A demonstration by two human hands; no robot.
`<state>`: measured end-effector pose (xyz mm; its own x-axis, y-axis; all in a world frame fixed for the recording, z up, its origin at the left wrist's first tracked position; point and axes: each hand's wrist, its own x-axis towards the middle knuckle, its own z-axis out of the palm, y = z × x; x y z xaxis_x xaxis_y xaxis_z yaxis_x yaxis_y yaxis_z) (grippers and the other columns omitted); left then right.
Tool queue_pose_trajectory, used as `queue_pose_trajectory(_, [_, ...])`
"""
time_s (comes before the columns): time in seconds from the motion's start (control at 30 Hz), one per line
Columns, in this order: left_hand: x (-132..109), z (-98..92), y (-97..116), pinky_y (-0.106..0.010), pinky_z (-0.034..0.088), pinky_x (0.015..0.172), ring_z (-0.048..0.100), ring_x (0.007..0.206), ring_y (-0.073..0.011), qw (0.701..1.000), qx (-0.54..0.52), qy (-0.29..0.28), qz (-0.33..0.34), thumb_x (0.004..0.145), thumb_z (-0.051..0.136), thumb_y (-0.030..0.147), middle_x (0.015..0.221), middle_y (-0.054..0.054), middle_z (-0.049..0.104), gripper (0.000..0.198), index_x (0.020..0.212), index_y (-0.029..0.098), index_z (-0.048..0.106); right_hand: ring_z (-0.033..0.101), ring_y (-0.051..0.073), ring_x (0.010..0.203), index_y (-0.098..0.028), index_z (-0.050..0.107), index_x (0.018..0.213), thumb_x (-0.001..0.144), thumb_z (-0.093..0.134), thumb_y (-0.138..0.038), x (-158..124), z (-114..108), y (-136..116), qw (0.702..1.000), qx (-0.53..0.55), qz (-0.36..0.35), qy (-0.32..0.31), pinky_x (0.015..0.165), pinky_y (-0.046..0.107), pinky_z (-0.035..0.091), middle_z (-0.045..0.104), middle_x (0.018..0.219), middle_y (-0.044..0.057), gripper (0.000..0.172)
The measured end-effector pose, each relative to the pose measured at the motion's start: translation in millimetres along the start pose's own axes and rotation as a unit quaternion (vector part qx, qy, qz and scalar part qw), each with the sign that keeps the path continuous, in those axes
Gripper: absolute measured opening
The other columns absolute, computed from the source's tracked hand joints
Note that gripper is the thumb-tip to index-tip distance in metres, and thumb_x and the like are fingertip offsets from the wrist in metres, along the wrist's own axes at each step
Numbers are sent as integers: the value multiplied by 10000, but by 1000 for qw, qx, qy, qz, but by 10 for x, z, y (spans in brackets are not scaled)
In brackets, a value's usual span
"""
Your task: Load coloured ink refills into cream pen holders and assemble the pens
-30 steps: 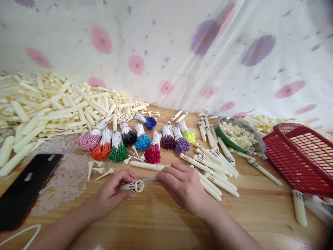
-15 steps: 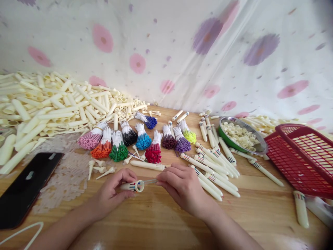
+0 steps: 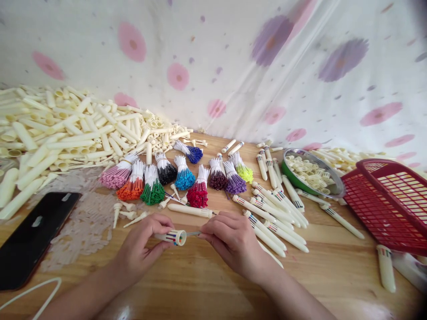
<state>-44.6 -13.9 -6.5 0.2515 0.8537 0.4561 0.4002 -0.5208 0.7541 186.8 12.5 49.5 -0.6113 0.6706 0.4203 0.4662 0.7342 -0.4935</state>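
- Head view, nearest edge: one white cable [image 3: 59, 281] loops over the wooden table [image 3: 187, 284] at lower left.
- Two hands work at the middle. The left hand [image 3: 143, 242] pinches one slotted barrel [image 3: 171, 237] between thumb and fingers, its open mouth facing right.
- The right hand [image 3: 233, 240] pinches one thin rod [image 3: 193, 233] in its fingertips; the rod reaches to the barrel's mouth, but how far it goes in I cannot tell.
- One slotted pen [image 3: 386, 269] lies at far right, just below the basket.
- One dark phone [image 3: 36, 240] lies at left, beside many clear little tubes [image 3: 80, 235], too many to count.
- Four cone-tipped pieces [image 3: 117, 215] lie just beyond the left hand.
- One long barrel [image 3: 190, 210] lies crosswise beyond the gap between the hands.
- Right of the right hand is an overlapping heap of pens [image 3: 283, 213], roughly a dozen.
- Ten bundles [image 3: 152, 191] stand or lean in a cluster: pink, orange, green, black, light blue, red, maroon, purple, yellow, dark blue.
- One red basket [image 3: 383, 204] and one green-sided bowl [image 3: 293, 175] of uncounted slotted rings [image 3: 307, 171] sit at right.
- Two short barrels [image 3: 228, 146] lie past the bundles.
- One large pile of cream tubes [image 3: 66, 133] fills the back left.
- One flowered sheet [image 3: 213, 58] hangs behind.
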Motion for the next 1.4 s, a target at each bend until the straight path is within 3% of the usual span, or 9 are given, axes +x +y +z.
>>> queue_pose_trajectory(0.23, [-6, -8, 15, -287, 495, 706, 648, 800, -188, 999, 40, 30, 9, 770, 598, 128, 877, -19, 653, 178, 900, 245, 562, 556, 118, 628, -170, 595, 811, 896, 498, -196, 21, -11, -44, 1000, 10, 19, -3, 574, 215, 392, 630, 688, 21, 132])
queue_pose_trajectory(0.4, [20, 21, 17, -271, 501, 722, 642, 829, -179, 998, 52, 42, -7, 782, 584, 116, 898, -19, 635, 181, 903, 242, 536, 575, 127, 638, -177, 593, 845, 869, 547, -226, 4, -44, 50, 994, 12, 103, -29, 560, 215, 392, 646, 738, 22, 72])
queue_pose_trajectory(0.53, [9, 36, 2, -288, 508, 776, 626, 905, -191, 998, 49, 41, -13, 811, 539, 122, 947, -37, 620, 185, 952, 239, 512, 606, 146, 691, -182, 597, 845, 837, 590, -207, 30, -41, 101, 973, -42, 180, -138, 602, 228, 414, 668, 790, 17, 27])
queue_pose_trajectory(0.7, [-25, 42, -65, -299, 498, 855, 579, 1026, -202, 997, 71, 22, -18, 839, 520, 156, 1037, -62, 585, 229, 1053, 233, 501, 605, 228, 858, -157, 609, 847, 804, 633, -250, 79, 171, 79, 926, -190, 203, -255, 663, 283, 429, 665, 891, 74, 105])
queue_pose_trajectory(0.83, [-32, 46, -106, -290, 499, 873, 586, 1021, -188, 996, 85, 11, -4, 851, 512, 164, 1019, -52, 614, 213, 1051, 239, 516, 604, 225, 819, -157, 599, 852, 816, 618, -343, 77, 229, 150, 920, -229, 224, -226, 633, 283, 413, 659, 865, 85, 190])
queue_pose_trajectory(0.97, [-17, 56, -100, -277, 520, 845, 608, 998, -185, 995, 101, 26, 4, 852, 518, 205, 994, -43, 641, 186, 1034, 240, 536, 601, 179, 743, -175, 565, 817, 899, 489, -334, 153, 45, 376, 929, -215, 275, -123, 600, 256, 376, 653, 804, 46, 195])
queue_pose_trajectory(1.07, [-4, 70, -80, -283, 535, 823, 624, 981, -188, 994, 103, 32, 1, 853, 516, 227, 990, -39, 650, 167, 1016, 241, 548, 613, 174, 738, -182, 538, 893, 924, 430, -324, 315, -99, 586, 908, -226, 348, -59, 590, 250, 365, 663, 815, 33, 181])
queue_pose_trajectory(1.23, [-8, 79, -82, -271, 560, 754, 628, 973, -192, 995, 97, 33, -12, 852, 515, 226, 994, -42, 646, 164, 1011, 245, 553, 636, 202, 803, -192, 529, 962, 916, 419, -348, 645, -132, 784, 900, -236, 360, -71, 627, 267, 396, 682, 885, 52, 197])
queue_pose_trajectory(1.4, [-43, 66, -116, -306, 555, 791, 626, 986, -202, 994, 98, 27, -27, 856, 512, 241, 1009, -48, 642, 155, 1006, 249, 552, 633, 317, 898, -97, 546, 1022, 903, 419, -274, 763, -26, 808, 878, -261, 386, -110, 702, 380, 435, 667, 953, 188, 249])
